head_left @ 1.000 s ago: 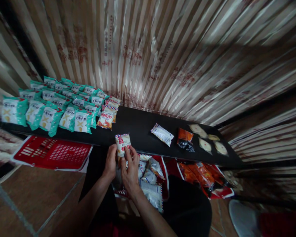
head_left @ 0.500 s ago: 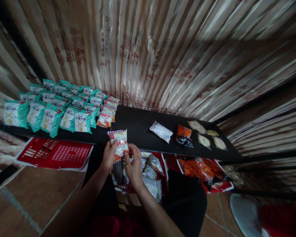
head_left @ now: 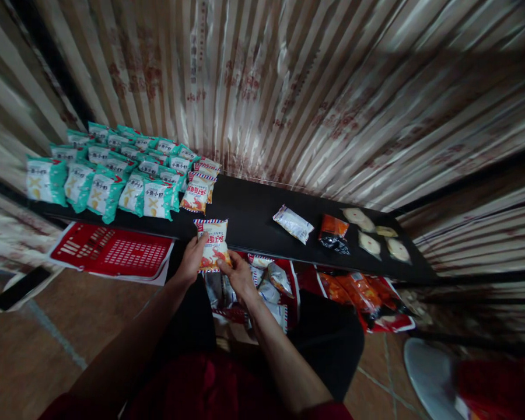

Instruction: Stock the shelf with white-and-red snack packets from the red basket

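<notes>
Between both hands, in front of the black shelf, is a snack bag [head_left: 213, 242] with a striped top edge and red print. My left hand [head_left: 192, 256] grips its left side, thumb on the front. My right hand [head_left: 240, 274] pinches its lower right corner. Just beyond, similar orange-and-white snack bags [head_left: 195, 192] stand at the end of several rows of green-and-white snack bags [head_left: 100, 191]. Farther right on the shelf [head_left: 245, 210] a white snack bag [head_left: 293, 223] lies flat.
An orange-and-black packet [head_left: 333, 233] and several pale round packets [head_left: 369, 244] lie at the shelf's right. Below are a box of silvery bags [head_left: 269, 291] and one of orange packets [head_left: 361, 291]. A red printed sheet [head_left: 114, 251] hangs at left; a grey stool [head_left: 429, 373] stands lower right.
The view has shifted, so the shelf appears slightly higher and farther right. My right hand has settled on the bag's lower right corner, and the bag's front now shows more squarely.
</notes>
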A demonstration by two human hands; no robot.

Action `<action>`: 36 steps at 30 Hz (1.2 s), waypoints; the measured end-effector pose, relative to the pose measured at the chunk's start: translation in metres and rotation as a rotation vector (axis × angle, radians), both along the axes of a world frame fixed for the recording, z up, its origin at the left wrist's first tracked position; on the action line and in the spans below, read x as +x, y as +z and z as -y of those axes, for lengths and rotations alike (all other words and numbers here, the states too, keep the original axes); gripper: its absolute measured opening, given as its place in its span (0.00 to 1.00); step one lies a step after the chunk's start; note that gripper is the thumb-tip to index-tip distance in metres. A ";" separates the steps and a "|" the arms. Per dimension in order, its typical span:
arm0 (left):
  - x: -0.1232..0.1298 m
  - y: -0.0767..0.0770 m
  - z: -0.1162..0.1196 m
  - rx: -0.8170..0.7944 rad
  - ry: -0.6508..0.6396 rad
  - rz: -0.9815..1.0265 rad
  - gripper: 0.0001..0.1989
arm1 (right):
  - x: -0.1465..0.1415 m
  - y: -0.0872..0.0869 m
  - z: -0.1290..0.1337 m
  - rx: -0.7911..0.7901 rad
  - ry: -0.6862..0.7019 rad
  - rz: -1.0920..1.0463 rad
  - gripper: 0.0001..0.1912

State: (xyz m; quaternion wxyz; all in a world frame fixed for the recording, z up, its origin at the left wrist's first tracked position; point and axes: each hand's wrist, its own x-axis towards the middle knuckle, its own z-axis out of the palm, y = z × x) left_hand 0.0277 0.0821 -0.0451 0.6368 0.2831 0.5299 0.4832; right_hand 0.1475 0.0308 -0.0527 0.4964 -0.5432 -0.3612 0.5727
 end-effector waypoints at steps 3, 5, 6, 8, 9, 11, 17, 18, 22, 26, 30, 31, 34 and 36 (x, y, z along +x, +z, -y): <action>0.000 -0.005 0.002 0.006 0.004 -0.035 0.24 | 0.000 -0.002 0.003 0.010 0.014 0.032 0.21; -0.002 -0.010 0.003 0.023 0.031 -0.094 0.22 | 0.001 -0.001 0.004 0.011 0.046 0.045 0.22; -0.004 -0.013 0.003 0.036 0.046 -0.128 0.22 | 0.002 0.000 0.003 0.011 0.066 0.047 0.22; -0.008 -0.017 0.002 0.074 0.042 -0.182 0.21 | 0.002 0.005 0.000 0.001 0.090 0.036 0.21; -0.009 -0.018 0.002 0.090 0.017 -0.194 0.21 | 0.002 0.007 -0.003 -0.008 0.096 0.018 0.21; -0.013 -0.018 0.000 0.118 -0.054 -0.198 0.20 | 0.002 0.012 -0.009 -0.025 0.108 -0.026 0.22; -0.018 -0.014 -0.007 0.180 -0.110 -0.331 0.17 | -0.001 0.013 -0.025 -0.047 0.123 -0.003 0.21; -0.019 -0.015 -0.008 0.188 -0.112 -0.364 0.16 | -0.002 0.012 -0.027 -0.042 0.108 0.014 0.21; -0.020 -0.018 -0.012 0.229 -0.094 -0.485 0.16 | -0.007 0.010 -0.032 -0.011 0.063 0.101 0.19; -0.021 -0.022 -0.010 0.284 -0.011 -0.612 0.17 | -0.014 0.006 -0.039 0.013 0.060 0.138 0.17; -0.022 -0.027 -0.008 0.391 0.047 -0.764 0.17 | -0.020 -0.001 -0.046 0.031 0.046 0.184 0.18; -0.023 -0.028 -0.008 0.416 0.058 -0.794 0.17 | -0.021 -0.003 -0.048 0.033 0.046 0.187 0.18; -0.025 -0.030 -0.005 0.484 0.076 -0.873 0.17 | -0.024 -0.005 -0.053 0.043 0.033 0.196 0.19; -0.024 -0.030 -0.002 0.522 0.092 -0.931 0.17 | -0.025 -0.005 -0.057 0.054 0.019 0.220 0.19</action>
